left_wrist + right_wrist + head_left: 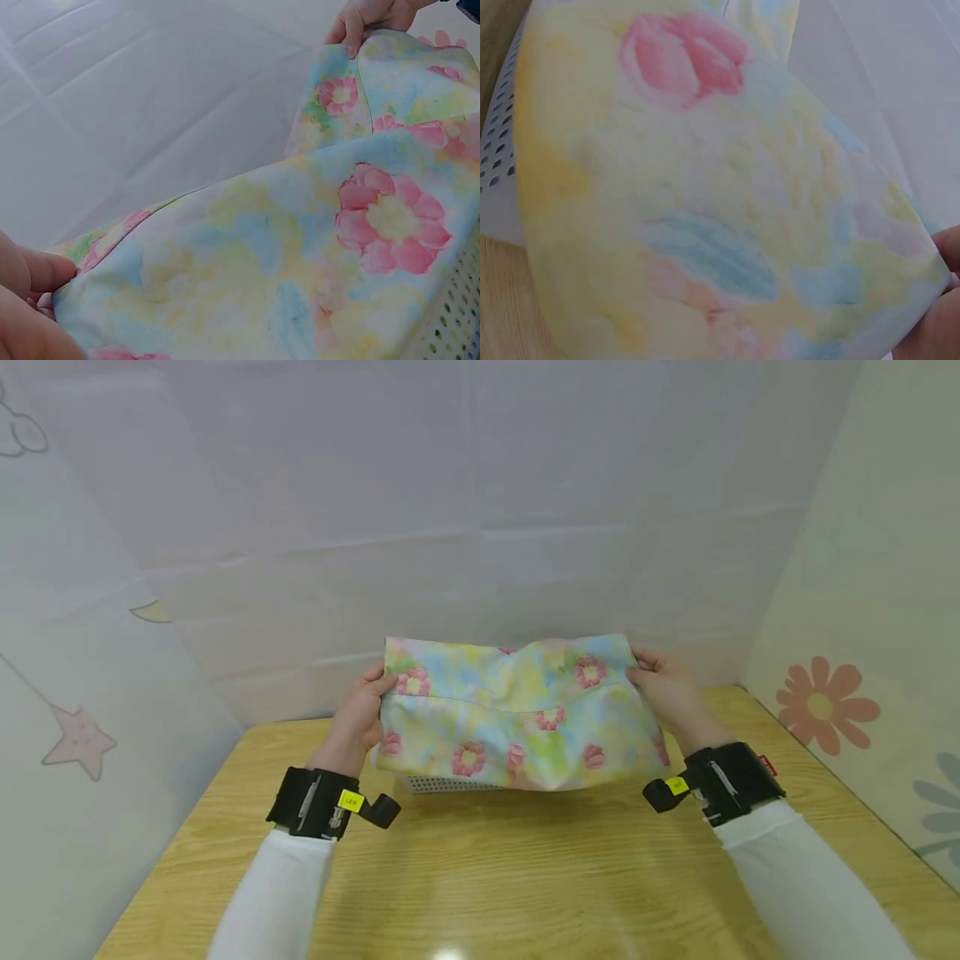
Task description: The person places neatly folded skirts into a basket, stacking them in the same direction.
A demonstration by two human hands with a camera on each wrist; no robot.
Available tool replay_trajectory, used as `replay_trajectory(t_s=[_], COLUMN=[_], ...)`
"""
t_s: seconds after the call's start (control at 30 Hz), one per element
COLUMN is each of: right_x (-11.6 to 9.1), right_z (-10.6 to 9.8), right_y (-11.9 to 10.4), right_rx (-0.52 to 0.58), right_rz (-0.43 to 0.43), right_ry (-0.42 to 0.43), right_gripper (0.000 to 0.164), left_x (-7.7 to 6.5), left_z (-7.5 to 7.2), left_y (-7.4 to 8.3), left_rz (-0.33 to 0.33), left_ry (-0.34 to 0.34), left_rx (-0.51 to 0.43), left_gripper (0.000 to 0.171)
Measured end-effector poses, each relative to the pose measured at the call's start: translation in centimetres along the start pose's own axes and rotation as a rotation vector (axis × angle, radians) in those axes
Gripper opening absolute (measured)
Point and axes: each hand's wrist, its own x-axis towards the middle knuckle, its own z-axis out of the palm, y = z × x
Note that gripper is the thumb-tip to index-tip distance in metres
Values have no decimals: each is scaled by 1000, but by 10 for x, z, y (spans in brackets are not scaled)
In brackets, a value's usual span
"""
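A floral cloth (487, 727), pastel yellow and blue with pink flowers, is stretched between my two hands. My left hand (362, 714) pinches its left edge between thumb and fingers, as the left wrist view also shows at the corner of the cloth (247, 247). On the other side, my right hand (663, 689) pinches the right edge near the top. The cloth hangs in front of and over a white perforated basket (442, 784). Only a strip of the basket's lower wall shows; whatever it contains is hidden. In the right wrist view the cloth (697, 172) fills most of the picture.
The basket stands on a light wooden table (480, 877). Behind it rises a pale creased backdrop (465, 527). Side panels carry a pink star (78, 742) on the left and a red flower (827, 706) on the right. Black straps with small cameras circle both wrists.
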Motion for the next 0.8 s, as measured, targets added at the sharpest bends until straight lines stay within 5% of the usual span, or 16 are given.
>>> replay_trajectory(t_s=[0.2,0.33,0.53,0.8], right_x=[10,14,13,19], right_z=[10,19,29,29], right_y=[-15,-10,18,39], right_rx=[99,102,52,-112], right_rz=[-58,-94,-106,-53], right_ry=[95,89,57,-10], right_gripper=[52,50,50,53], left_x=[14,23,32,40], left_z=[-1,0,4,6], left_y=[10,3,-23,-35], left_rz=[34,-1,-109,-110], left_ry=[79,117,163,199], left_rx=[-32,-42,-1,99], left_gripper=[47,47,46,46])
